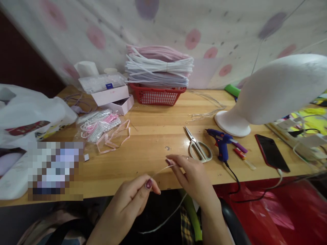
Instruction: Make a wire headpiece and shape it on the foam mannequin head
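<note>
In front of me, over the table's front edge, my left hand (134, 197) is closed, pinching one end of a thin pale wire (161, 169) between thumb and forefinger. The wire bends in a short arc to my right hand (192, 175), whose fingers are closed round it, palm down. From beneath that hand the rest of the wire curves down to the left and hangs below the table. Scissors (196, 146) with pale handles lie just beyond my right hand. A blue glue gun (220, 143) rests to the right of them.
A red basket (158, 96) of pink and white fuzzy stems (160, 66) stands at the back. Loose wires (204, 116), bagged beads (102, 124) and pink ribbon (112, 143) lie on the wooden table (153, 136). Rightward are a foam head (276, 92) and a phone (272, 153).
</note>
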`<action>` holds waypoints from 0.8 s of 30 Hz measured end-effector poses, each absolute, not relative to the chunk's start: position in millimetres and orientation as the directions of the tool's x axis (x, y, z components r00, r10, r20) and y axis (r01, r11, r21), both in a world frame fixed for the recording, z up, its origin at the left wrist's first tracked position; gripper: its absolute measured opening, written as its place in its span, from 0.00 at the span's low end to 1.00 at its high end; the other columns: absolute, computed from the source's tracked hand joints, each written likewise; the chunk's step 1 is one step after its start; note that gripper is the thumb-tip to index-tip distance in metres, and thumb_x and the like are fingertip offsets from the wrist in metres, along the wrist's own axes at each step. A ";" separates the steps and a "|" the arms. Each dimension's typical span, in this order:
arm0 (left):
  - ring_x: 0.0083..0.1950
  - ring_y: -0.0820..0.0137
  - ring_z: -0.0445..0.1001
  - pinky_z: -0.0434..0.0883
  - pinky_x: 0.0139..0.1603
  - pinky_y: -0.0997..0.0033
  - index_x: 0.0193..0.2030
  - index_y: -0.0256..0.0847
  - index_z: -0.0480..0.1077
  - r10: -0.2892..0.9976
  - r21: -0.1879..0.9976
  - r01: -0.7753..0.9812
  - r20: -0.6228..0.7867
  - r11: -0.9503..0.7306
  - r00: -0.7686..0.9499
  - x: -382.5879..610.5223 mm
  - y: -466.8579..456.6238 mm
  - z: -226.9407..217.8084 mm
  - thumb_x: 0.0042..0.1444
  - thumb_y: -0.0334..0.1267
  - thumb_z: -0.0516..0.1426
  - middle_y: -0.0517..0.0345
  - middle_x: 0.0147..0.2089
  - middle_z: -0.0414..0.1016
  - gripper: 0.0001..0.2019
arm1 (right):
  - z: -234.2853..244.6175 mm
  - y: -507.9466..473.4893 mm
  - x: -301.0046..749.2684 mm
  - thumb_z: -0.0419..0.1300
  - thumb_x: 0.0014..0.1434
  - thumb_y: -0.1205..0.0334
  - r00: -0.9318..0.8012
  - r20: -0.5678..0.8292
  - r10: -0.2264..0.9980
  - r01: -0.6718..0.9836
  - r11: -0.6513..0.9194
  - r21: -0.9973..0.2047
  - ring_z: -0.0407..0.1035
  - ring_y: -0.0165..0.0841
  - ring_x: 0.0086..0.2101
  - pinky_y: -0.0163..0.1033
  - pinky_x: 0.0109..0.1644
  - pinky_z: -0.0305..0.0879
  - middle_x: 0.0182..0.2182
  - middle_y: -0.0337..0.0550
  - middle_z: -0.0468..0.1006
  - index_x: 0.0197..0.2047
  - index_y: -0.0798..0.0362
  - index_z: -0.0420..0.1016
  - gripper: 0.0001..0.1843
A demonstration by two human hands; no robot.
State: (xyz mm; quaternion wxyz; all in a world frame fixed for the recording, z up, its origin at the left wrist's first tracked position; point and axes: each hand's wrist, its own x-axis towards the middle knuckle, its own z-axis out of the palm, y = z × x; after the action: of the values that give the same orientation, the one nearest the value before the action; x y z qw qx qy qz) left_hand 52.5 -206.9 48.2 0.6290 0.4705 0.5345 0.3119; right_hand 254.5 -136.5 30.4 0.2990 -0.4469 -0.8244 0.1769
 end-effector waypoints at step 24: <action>0.19 0.79 0.45 0.42 0.20 0.77 0.35 0.40 0.67 0.907 0.933 0.006 -0.352 0.361 0.232 73.8 -231.4 65.6 0.63 0.60 0.48 0.71 0.18 0.45 0.24 | 49.5 -156.9 255.2 0.55 0.66 0.66 -0.280 0.264 0.923 0.427 0.366 -0.827 0.80 0.33 0.43 0.38 0.47 0.76 0.43 0.43 0.84 0.56 0.50 0.71 0.16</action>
State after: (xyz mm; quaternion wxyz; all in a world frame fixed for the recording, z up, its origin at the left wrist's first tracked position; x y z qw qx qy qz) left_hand 73.8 -231.4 65.6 0.6464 0.4451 0.5124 0.3485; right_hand 255.2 -156.9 49.5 0.3840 -0.4610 -0.7320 0.3229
